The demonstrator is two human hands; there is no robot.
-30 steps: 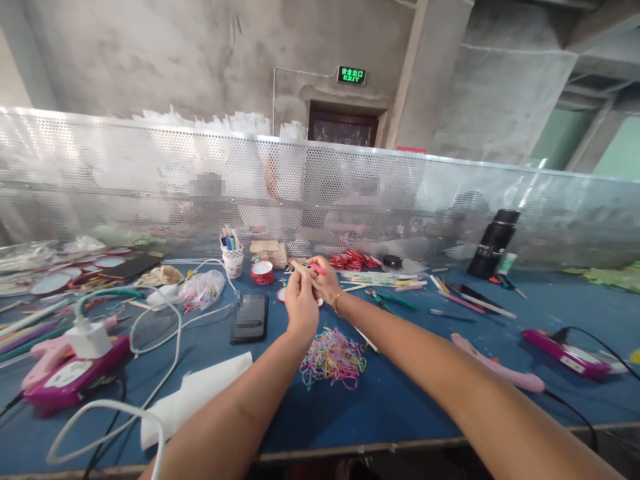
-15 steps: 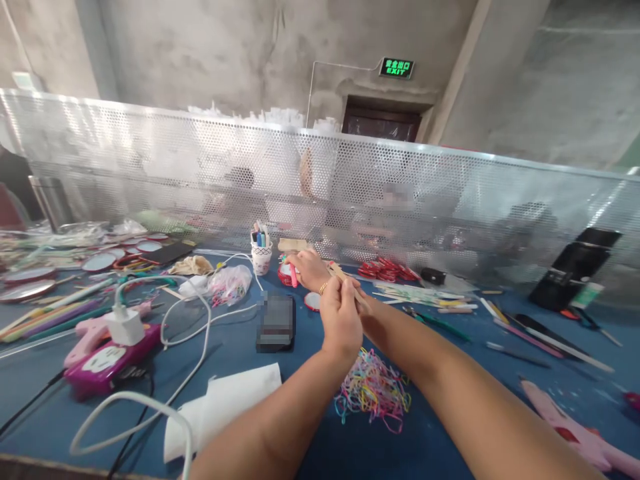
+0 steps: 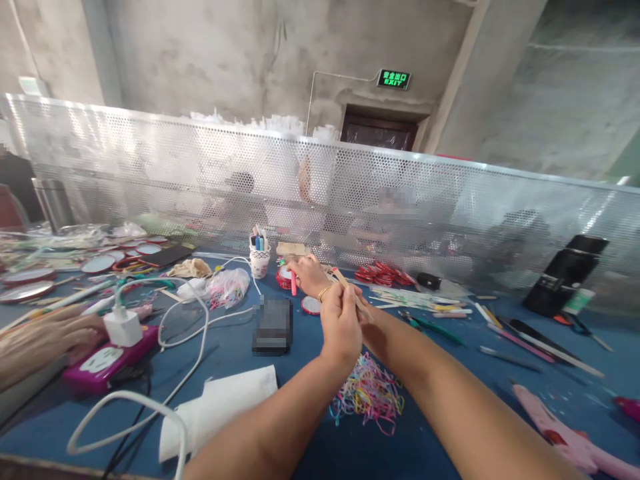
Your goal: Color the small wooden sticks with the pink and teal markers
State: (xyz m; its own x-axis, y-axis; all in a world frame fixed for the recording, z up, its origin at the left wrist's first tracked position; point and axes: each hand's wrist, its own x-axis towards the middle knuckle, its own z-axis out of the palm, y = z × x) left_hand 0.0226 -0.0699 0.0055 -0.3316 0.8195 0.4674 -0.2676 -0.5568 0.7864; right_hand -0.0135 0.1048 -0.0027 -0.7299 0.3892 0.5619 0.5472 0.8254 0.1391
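Note:
My left hand (image 3: 343, 320) is closed around a flat light wooden piece (image 3: 341, 277); its lower part is hidden by the fingers. My right arm crosses beyond the left hand. My right hand (image 3: 307, 275), with a gold bracelet (image 3: 324, 292) at the wrist, is closed on a pink pen-like stick (image 3: 293, 283), held upright. Just left of that stick sits a small round red-rimmed container (image 3: 283, 276). A second round red-rimmed piece (image 3: 311, 305) lies below the right hand. Tangled colourful elastic bands (image 3: 369, 393) are piled by my forearms.
Another person's hand (image 3: 65, 337) reaches in at left over a purple power strip (image 3: 95, 370) with white cables. A dark phone-like device (image 3: 273, 325), a white paper roll (image 3: 220, 407) and a pen cup (image 3: 260, 260) stand nearby. At right lie a pink glue gun (image 3: 555, 427) and a black bottle (image 3: 565, 273).
Another person's hand has come in at the left, over the power strip. The camera view has shifted slightly. Both my hands keep their hold, nearly still.

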